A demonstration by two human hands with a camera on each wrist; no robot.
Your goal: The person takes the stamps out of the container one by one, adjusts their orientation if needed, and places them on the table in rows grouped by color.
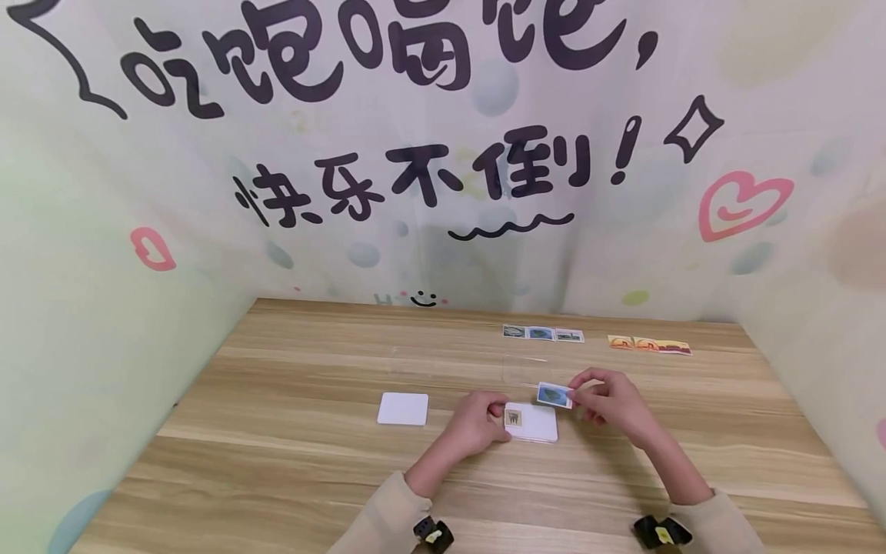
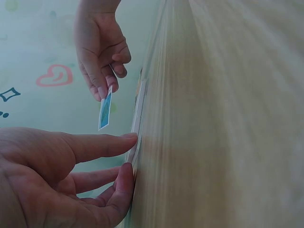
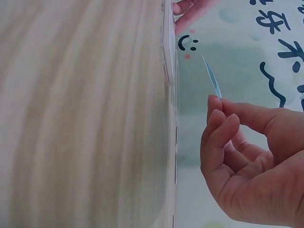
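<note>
My right hand pinches a postage stamp with a blue and green picture and a white border, between thumb and fingertips. The stamp is held above the right part of a white card, tilted in both wrist views. On that card's left side lies a small tan stamp with a dark figure. My left hand holds the card at its left end, thumb near the front corner and fingers near the back. In the left wrist view, the fingertips are right at the card's edge, low on the table.
Another white card lies to the left on the wooden table. Towards the back are a row of three stamps and a row of orange-yellow stamps. Faint clear rectangles show on the tabletop. A printed cloth wall stands behind.
</note>
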